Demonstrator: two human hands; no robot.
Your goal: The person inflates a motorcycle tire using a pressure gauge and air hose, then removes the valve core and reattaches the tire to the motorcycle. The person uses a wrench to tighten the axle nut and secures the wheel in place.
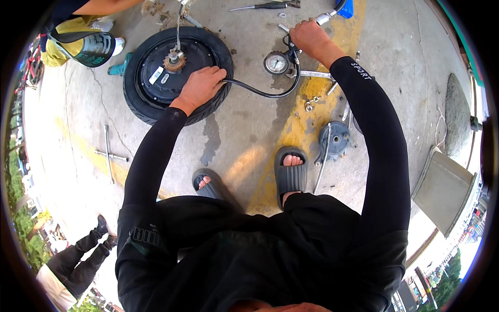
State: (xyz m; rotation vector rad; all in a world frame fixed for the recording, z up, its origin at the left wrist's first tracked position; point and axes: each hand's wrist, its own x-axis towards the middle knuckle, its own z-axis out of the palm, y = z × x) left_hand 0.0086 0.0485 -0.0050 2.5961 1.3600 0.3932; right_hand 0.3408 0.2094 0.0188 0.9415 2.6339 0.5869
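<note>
A black hub-motor wheel (143,73) with a rusty sprocket (174,64) lies on the concrete, a cable rising from its axle. My left hand (202,83) is at the tyre's right side, fingers closed around the end of a black hose (260,92) that meets the tyre there; the fitting itself is hidden. My right hand (309,39) grips a tyre inflator, its round pressure gauge (276,63) hanging below the fingers. A metal coupler (324,16) joins it to an air line at the top.
A drum hub (334,139), wrenches (306,74), small nuts (310,106) and a rod lie right. A cross wrench (109,155) lies left; a screwdriver (265,6) lies at top. Another person (60,49) is upper left, another (78,260) lower left. A grey sheet-like object (444,187) is right.
</note>
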